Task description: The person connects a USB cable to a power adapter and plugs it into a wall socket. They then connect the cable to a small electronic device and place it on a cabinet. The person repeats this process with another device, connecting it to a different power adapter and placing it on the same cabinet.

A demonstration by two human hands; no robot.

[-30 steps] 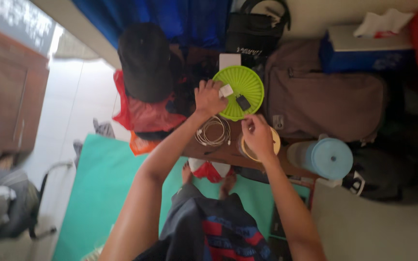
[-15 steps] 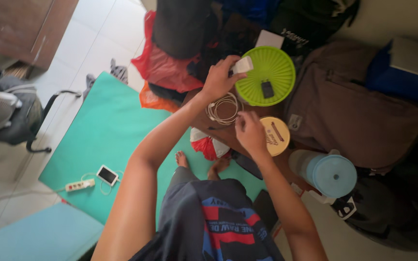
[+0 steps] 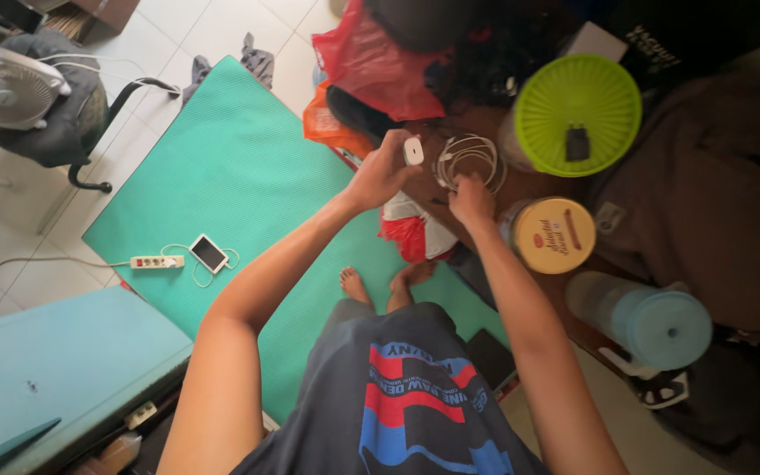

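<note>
Your left hand [image 3: 380,171], centre frame toward the top, pinches a small white charger block [image 3: 412,150] between thumb and fingers, lifted off the table. Your right hand [image 3: 470,195], just right of it, rests fingers down on a coil of white cable [image 3: 468,157] lying on the dark brown table [image 3: 529,186]; fingers curled on the loops, but whether they grip a strand, you cannot tell.

Risk, as a judgement: block and coil look joined, though the link is hidden. If the block rises further while the coil is pinned, the loops could drag and tangle. The coil sits near the table's near edge, so a loose pull could spill it onto the green mat [image 3: 222,193] by your bare feet.

Outward:
- Lime-green round ribbed lid [image 3: 609,97], upper right, with a small black plug adapter [image 3: 577,142] lying on it.
- Round tin with yellow lid [image 3: 556,234], right of centre, just beside your right wrist; small red label marks, dark bar shape.
- Pale blue cylindrical jug with lid [image 3: 657,324], lower right.
- Red plastic bag [image 3: 371,66], top centre; an orange one beneath it.
- Brown backpack [image 3: 714,211], right edge.
- White power strip [image 3: 157,261] and phone [image 3: 208,252] on the mat, left of centre, wires trailing.
- White fan [image 3: 6,88], upper left corner.
</note>
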